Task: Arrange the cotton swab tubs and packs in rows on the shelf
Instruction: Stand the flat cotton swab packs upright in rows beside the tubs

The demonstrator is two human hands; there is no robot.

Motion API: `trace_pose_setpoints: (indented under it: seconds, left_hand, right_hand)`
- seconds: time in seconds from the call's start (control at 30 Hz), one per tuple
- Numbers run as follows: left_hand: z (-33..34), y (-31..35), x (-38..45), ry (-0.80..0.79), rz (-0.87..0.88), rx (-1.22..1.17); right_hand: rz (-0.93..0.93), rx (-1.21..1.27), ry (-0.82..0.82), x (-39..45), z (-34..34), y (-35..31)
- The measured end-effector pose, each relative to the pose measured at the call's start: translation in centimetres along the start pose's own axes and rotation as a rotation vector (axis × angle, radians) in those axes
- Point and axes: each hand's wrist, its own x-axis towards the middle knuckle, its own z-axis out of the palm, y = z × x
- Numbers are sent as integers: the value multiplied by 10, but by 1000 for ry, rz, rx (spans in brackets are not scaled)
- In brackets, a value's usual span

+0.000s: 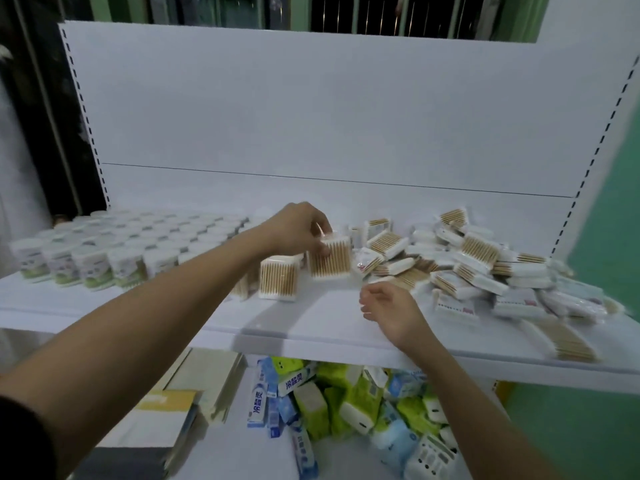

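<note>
My left hand point(300, 229) reaches across the white shelf point(311, 327) and grips the top of an upright cotton swab pack point(330, 259) with wooden sticks. Another upright pack point(279, 278) stands just left of it, nearer the front. My right hand point(389, 308) hovers over the shelf's front with loosely curled fingers and holds nothing. Round cotton swab tubs point(104, 251) stand in several neat rows on the shelf's left half. A loose heap of swab packs point(467, 268) covers the right half.
The white back panel point(329, 116) rises behind the shelf. A lower shelf holds green and blue tissue packs point(346, 403), toothpaste boxes point(258, 400) and flat cartons point(194, 382). One swab pack point(568, 341) lies near the front edge at right.
</note>
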Motion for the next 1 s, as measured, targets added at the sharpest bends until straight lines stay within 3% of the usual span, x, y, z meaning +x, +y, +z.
trace_pose_setpoints:
  seconds: [0.1, 0.2, 0.33, 0.47, 0.83, 0.93, 1.0]
  left_hand:
    - [6, -10, 31, 52, -27, 12]
    - [23, -20, 61, 14, -52, 99]
    - [40, -30, 92, -46, -84, 199]
    - [56, -39, 112, -107, -90, 294]
    - [77, -42, 113, -39, -103, 438]
    - [78, -35, 103, 41, -68, 506]
    - [77, -23, 88, 146, -44, 398]
  right_hand:
    - [-125, -460, -165, 15, 9, 10]
    - [-219, -649, -342, 30, 22, 11]
    - [-294, -852, -403, 54, 25, 14]
    - [-348, -863, -413, 69, 23, 21]
    - [-369, -838, -397, 76, 25, 34]
    - [-349, -804, -386, 77, 25, 31]
    - [-333, -766, -361, 74, 26, 27]
